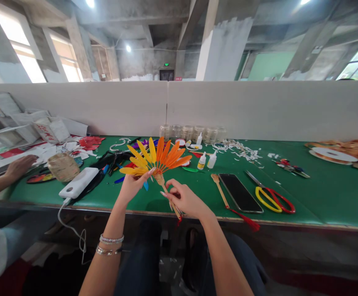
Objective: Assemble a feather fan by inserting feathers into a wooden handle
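Item: one feather fan point(159, 158), yellow feathers to the left, orange to the right, raised over the near edge of the green table point(333, 197).
Left hand point(135, 183): closed in a pinch about the feather bases.
Right hand point(180, 196): fingers curled round the slim handle point(165, 189) below; its lower end, with red threads, shows against the table edge.

Risks, as I judge them: feathers bent or pulled out of line, should the left pinch tighten or slip; the head twisted askew, should the two hands turn against each other. Two white bottles point(201, 161) point(212, 160) stand just right of the orange tips; a wide swing could topple them. The tassel point(249, 222) of a second wooden handle point(220, 191) hangs past the edge, where a sleeve or knee might drag it. The white device point(79, 183) at left trails a cable point(66, 202) over the same edge, liable to snag.

Room: tight leftward, with dark feathers, the device and a co-worker's hand point(21, 166); rightward, phone point(240, 193) and scissors point(271, 197) lie near the edge, the broadest stretch of green beyond them. Upward: the freest way.
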`<action>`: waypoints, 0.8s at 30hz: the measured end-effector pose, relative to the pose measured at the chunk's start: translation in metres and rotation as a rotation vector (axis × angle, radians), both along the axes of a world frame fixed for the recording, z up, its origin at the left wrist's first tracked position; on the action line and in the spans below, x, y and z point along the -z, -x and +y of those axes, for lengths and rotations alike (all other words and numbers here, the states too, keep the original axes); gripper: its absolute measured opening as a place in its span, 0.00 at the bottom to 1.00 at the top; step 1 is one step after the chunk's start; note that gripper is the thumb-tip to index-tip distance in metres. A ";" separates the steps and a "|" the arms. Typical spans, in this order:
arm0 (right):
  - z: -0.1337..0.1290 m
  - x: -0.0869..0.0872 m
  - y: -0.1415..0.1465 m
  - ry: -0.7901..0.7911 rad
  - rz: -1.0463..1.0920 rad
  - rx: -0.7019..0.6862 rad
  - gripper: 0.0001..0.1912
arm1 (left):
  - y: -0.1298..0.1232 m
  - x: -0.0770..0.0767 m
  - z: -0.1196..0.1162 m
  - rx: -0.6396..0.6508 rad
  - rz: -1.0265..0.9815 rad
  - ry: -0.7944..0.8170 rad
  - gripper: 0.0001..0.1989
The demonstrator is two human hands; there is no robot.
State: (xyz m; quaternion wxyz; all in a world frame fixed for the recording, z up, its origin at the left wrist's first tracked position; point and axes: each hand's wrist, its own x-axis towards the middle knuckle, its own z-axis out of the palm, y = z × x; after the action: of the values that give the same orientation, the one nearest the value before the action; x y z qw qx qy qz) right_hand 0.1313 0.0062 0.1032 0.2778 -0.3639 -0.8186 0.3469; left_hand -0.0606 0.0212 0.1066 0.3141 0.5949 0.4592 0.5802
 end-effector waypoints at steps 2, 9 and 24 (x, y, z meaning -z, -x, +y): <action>0.000 0.000 0.000 -0.001 -0.001 0.004 0.08 | -0.001 0.001 0.000 -0.011 -0.010 -0.011 0.11; 0.000 -0.001 0.001 -0.021 0.011 0.001 0.08 | 0.000 0.006 0.004 -0.046 -0.055 -0.040 0.11; 0.002 0.002 0.003 -0.012 0.070 0.012 0.08 | 0.001 0.006 0.005 -0.078 0.068 0.010 0.15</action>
State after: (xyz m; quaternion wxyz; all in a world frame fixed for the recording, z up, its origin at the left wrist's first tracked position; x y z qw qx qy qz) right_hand 0.1281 0.0078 0.1011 0.3107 -0.3546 -0.8083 0.3527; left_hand -0.0618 0.0259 0.1002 0.2786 0.5944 0.4953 0.5690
